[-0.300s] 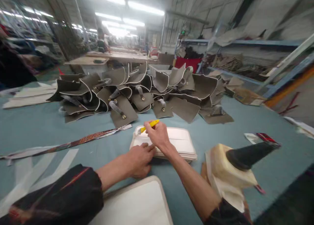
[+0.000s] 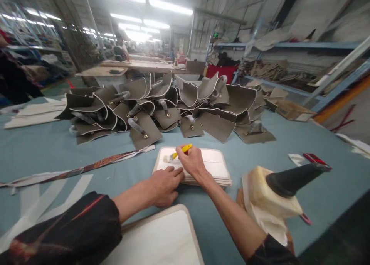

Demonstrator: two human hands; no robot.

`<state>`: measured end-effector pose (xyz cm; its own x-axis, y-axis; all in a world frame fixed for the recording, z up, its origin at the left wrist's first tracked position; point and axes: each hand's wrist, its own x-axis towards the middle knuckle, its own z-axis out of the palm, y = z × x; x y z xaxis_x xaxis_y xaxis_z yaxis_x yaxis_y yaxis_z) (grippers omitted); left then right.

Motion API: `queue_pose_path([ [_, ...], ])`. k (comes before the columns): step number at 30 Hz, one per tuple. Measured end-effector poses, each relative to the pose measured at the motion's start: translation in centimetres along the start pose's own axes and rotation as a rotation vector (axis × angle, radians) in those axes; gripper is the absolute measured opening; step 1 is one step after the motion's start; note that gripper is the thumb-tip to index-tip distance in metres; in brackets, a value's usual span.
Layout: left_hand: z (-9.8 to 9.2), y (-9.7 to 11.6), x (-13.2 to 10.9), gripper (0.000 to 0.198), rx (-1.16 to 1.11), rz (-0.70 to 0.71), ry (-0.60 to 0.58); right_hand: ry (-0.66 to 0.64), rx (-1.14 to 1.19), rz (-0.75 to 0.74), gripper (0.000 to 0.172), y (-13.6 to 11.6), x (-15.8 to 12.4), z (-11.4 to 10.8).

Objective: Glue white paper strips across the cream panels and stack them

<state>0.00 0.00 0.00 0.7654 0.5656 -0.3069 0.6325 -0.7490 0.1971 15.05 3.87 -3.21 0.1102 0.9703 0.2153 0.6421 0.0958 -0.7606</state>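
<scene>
My right hand (image 2: 191,161) is closed round the yellow handle of a brush (image 2: 180,151). Its pale bristles touch the top of a stack of white, beige-edged panels (image 2: 215,165), near the left end, where a wet-looking patch shows. Fingers stretched out, my left hand (image 2: 167,183) lies flat on the front left edge of that stack. A larger white panel with a beige border (image 2: 162,236) lies close to me, partly under my left forearm. To the right stands a cream plastic container with a black cone-shaped top (image 2: 268,193).
Beyond the stack spreads a heap of grey-brown bag pieces (image 2: 215,124) with wrapped handles. A long fabric strip (image 2: 98,164) lies on the blue-green tabletop (image 2: 124,141) at left. White cloth pieces (image 2: 37,113) sit far left. A red item (image 2: 316,160) lies behind the container.
My right hand has moved slightly right, and the brush tip has come from the stack's far left edge inward and toward me. The left hand stays on the stack.
</scene>
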Motion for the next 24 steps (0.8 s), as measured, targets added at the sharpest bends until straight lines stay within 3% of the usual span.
queue_pose_path([
  [8, -0.1, -0.4, 0.2, 0.066, -0.003, -0.015, -0.066, 0.095, -0.229, 0.067, 0.037, 4.3, -2.3, -8.2],
  [13, 0.1, -1.6, 0.5, 0.055, -0.001, 0.040, 0.011, 0.175, -0.375, 0.131, 0.035, 6.3, -3.5, -12.6],
  [18, -0.4, -1.6, 1.5, 0.042, 0.048, 0.036, 0.095, 0.303, -0.517, 0.140, 0.030, 6.4, -4.8, -15.5],
  [20, -0.5, -1.3, 2.3, 0.034, 0.078, 0.017, 0.108, 0.371, -0.428, 0.148, 0.034, 6.2, -5.7, -16.1],
  [24, -0.3, -0.9, 3.6, 0.026, 0.135, -0.031, 0.119, 0.447, 0.046, 0.157, 0.041, 6.5, -7.8, -15.8],
])
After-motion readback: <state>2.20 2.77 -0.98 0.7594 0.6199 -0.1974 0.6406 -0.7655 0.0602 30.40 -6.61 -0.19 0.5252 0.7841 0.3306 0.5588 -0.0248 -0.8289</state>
